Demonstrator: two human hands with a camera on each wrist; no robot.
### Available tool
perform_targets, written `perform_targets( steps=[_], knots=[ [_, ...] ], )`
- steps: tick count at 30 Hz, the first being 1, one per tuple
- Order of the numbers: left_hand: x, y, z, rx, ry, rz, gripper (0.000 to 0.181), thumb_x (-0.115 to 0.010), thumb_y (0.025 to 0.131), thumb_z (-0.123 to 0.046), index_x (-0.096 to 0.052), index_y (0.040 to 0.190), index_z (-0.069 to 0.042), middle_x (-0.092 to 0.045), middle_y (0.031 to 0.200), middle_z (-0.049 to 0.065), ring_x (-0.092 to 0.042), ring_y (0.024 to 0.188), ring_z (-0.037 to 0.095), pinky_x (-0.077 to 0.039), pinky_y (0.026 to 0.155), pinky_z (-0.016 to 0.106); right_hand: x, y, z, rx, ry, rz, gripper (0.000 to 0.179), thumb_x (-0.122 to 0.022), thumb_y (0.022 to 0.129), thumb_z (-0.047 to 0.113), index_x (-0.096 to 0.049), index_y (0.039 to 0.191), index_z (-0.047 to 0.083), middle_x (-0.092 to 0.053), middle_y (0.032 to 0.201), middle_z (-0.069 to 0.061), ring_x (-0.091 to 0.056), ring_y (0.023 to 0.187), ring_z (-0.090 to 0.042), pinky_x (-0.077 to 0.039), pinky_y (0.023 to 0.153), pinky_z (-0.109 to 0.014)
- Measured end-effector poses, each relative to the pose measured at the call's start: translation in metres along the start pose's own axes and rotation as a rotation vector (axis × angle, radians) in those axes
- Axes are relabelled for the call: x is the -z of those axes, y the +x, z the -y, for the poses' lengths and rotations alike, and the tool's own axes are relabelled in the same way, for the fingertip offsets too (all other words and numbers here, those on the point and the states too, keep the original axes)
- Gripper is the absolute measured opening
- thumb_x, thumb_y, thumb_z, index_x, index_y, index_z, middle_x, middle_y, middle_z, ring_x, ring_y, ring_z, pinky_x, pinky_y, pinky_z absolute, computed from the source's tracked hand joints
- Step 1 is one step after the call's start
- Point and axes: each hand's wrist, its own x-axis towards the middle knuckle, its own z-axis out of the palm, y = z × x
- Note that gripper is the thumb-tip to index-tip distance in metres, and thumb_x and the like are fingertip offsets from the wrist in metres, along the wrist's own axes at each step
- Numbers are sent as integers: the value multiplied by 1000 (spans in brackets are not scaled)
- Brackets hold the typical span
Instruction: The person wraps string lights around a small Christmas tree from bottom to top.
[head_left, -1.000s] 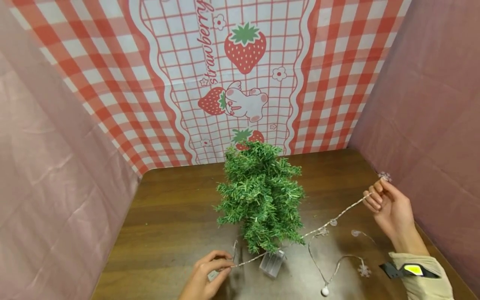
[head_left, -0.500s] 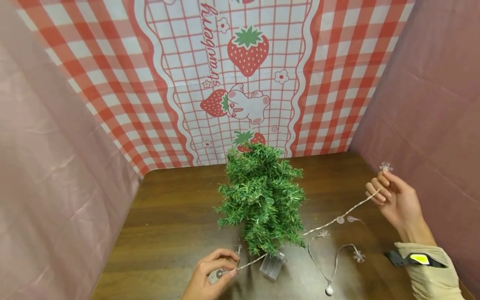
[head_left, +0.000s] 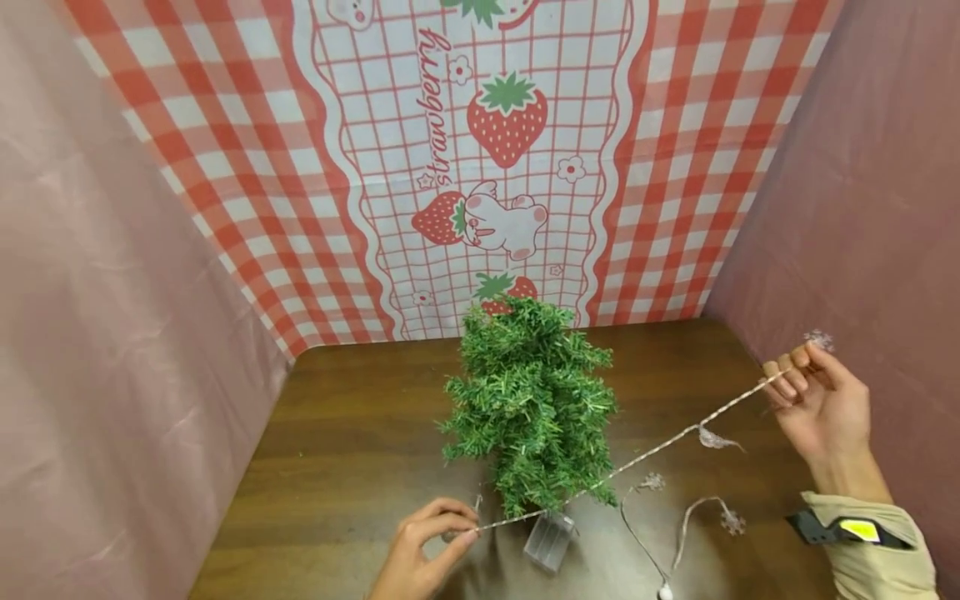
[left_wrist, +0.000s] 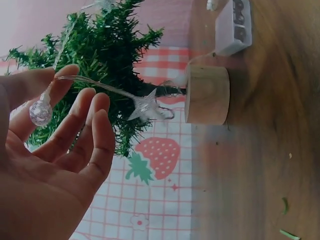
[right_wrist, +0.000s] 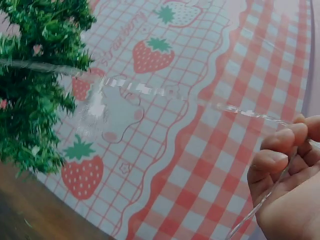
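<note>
A small green artificial Christmas tree (head_left: 532, 400) stands on a round wooden base (left_wrist: 207, 95). In front of it a clear string of lights (head_left: 652, 450) is stretched taut between both hands. My left hand (head_left: 431, 542) pinches one end between thumb and index finger, its other fingers loosely bent. By that thumb hangs a clear faceted ball (left_wrist: 41, 111), and a clear star (left_wrist: 146, 106) dangles beyond it. My right hand (head_left: 825, 408) pinches the string higher up at the right, a snowflake (head_left: 819, 339) sticking out above its fingertips. Another clear ornament (head_left: 712, 437) hangs midway.
A clear battery box (head_left: 551, 540) lies at the tree's foot. The slack part of the string, with a snowflake (head_left: 732, 522) and a white ball (head_left: 665, 592), trails over the wooden table (head_left: 337, 450). Pink cloth (head_left: 847, 208) hangs at the sides, strawberry-print cloth (head_left: 442, 275) behind.
My right hand has moved farther right, drawing the string from slack to straight. The left hand stays near the tree's front with its pinch unchanged. The head view has tilted slightly.
</note>
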Motion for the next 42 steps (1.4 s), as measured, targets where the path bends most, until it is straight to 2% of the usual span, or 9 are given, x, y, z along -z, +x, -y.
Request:
perform_targets(
  steps=[7, 13, 15, 20, 22, 26, 30, 35, 42],
  knots=[
    [-4, 4, -8, 4, -19, 55, 20, -65, 76, 6, -65, 87, -10, -60, 93, 3, -60, 77, 15, -49, 63, 21, 19, 15, 3, -136, -245, -34, 45, -15, 101, 14, -53, 101, -10, -58, 86, -24, -51, 68, -31, -40, 53, -33],
    [-4, 6, -5, 155, -306, 153, 14, -58, 83, 3, -63, 93, -5, -60, 99, 14, -59, 92, 22, -50, 75, 29, 29, 23, -3, 11, -173, -87, 39, -23, 100, 11, -53, 106, -13, -60, 97, -30, -56, 78, -36, -46, 65, -39],
    [-5, 5, 0, 220, -339, 150, 12, -56, 85, 2, -63, 95, -3, -62, 99, 14, -59, 92, 22, -50, 77, 30, 31, 24, -5, 26, -156, -89, 39, -23, 100, 12, -53, 107, -13, -59, 99, -30, -56, 79, -37, -46, 66, -39],
    [-21, 3, 19, 261, -234, 157, 10, -55, 89, -11, -63, 94, -9, -66, 87, 1, -61, 77, 7, -50, 68, 25, 34, 34, -10, -39, -223, -42, 40, -20, 100, 11, -49, 118, -11, -56, 113, -28, -58, 87, -38, -47, 70, -40],
    [-28, 6, 19, 208, -191, 186, 8, -56, 89, -12, -63, 92, -10, -66, 83, -1, -59, 73, 3, -50, 65, 22, 34, 40, -13, -67, -254, -33, 39, -21, 100, 12, -48, 120, -10, -55, 115, -26, -58, 89, -37, -48, 71, -40],
    [-38, 6, 13, 174, -176, 287, 9, -55, 89, -17, -64, 91, -14, -65, 82, -7, -57, 75, -3, -49, 66, 18, 32, 48, -20, -79, -259, -45, 40, -22, 100, 12, -52, 113, -10, -59, 105, -26, -58, 85, -36, -48, 68, -39],
    [-42, -1, 12, 267, -273, 348, 11, -54, 90, -24, -64, 93, -18, -64, 86, -10, -58, 77, -2, -48, 68, 19, 28, 48, -20, -49, -91, -60, 45, -19, 100, 14, -55, 97, -13, -58, 82, -26, -50, 67, -34, -39, 58, -38],
    [-38, -4, 9, 308, -411, 261, 8, -56, 89, -15, -62, 93, -15, -65, 88, -1, -61, 83, 8, -49, 77, 26, 17, 48, -11, -32, 96, -60, 44, -20, 96, 18, -50, 83, -11, -45, 70, -21, -32, 57, -29, -22, 51, -34],
    [-27, 5, -7, 193, -439, 105, 9, -55, 84, 4, -60, 89, -2, -63, 83, 14, -61, 81, 14, -52, 73, 30, -4, 55, 9, 60, 160, -123, 35, -27, 90, 15, -47, 70, -7, -37, 61, -15, -26, 50, -26, -16, 49, -32]
  ],
)
